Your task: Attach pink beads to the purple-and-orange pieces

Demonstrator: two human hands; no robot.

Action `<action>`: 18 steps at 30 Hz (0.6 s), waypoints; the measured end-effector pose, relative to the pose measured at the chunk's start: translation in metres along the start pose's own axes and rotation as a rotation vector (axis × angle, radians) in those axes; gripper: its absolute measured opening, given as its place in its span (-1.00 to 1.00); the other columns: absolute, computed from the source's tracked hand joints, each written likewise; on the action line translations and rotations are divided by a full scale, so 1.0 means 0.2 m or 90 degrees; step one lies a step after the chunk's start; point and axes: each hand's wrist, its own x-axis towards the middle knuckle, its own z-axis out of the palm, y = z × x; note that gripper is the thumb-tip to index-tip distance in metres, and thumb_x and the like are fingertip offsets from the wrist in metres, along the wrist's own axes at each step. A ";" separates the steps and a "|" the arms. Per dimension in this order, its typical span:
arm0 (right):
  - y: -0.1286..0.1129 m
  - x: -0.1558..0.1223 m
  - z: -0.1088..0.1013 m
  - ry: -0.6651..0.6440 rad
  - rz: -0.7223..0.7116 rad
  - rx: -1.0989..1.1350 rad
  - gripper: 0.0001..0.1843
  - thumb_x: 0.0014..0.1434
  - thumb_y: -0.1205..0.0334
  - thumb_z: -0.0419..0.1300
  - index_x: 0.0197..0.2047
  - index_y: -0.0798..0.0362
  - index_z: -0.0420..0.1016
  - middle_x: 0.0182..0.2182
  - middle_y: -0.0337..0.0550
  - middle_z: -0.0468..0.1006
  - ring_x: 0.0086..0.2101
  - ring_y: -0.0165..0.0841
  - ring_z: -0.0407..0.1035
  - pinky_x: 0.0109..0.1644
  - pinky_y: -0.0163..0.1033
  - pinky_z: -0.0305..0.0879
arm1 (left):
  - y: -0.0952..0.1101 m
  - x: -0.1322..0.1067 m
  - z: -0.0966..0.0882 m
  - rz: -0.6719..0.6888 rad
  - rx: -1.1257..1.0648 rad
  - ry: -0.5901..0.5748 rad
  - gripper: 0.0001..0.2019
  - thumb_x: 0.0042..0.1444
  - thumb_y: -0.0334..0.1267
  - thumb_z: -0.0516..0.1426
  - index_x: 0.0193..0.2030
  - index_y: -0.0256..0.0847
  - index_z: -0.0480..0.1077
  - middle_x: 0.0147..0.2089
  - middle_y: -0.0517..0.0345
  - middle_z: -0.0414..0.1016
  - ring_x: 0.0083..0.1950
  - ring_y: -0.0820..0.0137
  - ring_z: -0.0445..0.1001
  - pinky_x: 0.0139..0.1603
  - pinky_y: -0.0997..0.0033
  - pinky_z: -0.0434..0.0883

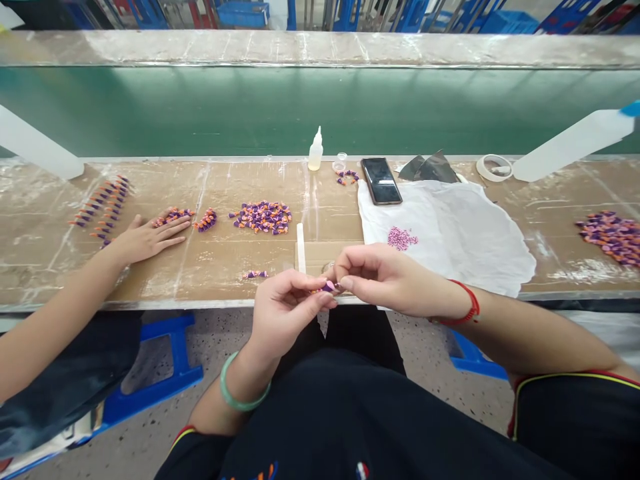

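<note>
My left hand (pixel 287 303) and my right hand (pixel 385 277) meet just in front of the bench edge, both pinched on one small purple and orange piece (pixel 328 287). A green bangle sits on my left wrist and a red cord on my right. A pile of the same purple and orange pieces (pixel 263 217) lies on the bench beyond my hands. A few more pieces (pixel 255 274) rest near my left hand. A heap of tiny pink beads (pixel 401 238) lies on a white cloth (pixel 465 227) by my right hand. A white stick (pixel 301 247) lies between.
A co-worker's hand (pixel 150 237) lies flat on the bench at left, beside small piles (pixel 206 220) and rows of finished pieces (pixel 103 207). A glue bottle (pixel 315 150), phone (pixel 381 180), tape roll (pixel 494 167) and another pile (pixel 613 235) at far right stand on the bench.
</note>
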 end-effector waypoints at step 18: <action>-0.04 -0.04 0.03 0.043 -0.094 -0.167 -0.85 0.19 0.31 0.08 -0.44 0.04 0.28 -0.54 -0.31 0.38 -0.52 -0.51 0.20 -0.47 -0.39 0.17 | 0.00 -0.02 0.02 0.070 0.028 -0.011 -0.82 -0.04 -0.19 0.44 -0.41 -0.22 0.60 -0.45 0.13 0.67 -0.50 0.38 0.63 -0.47 0.51 0.61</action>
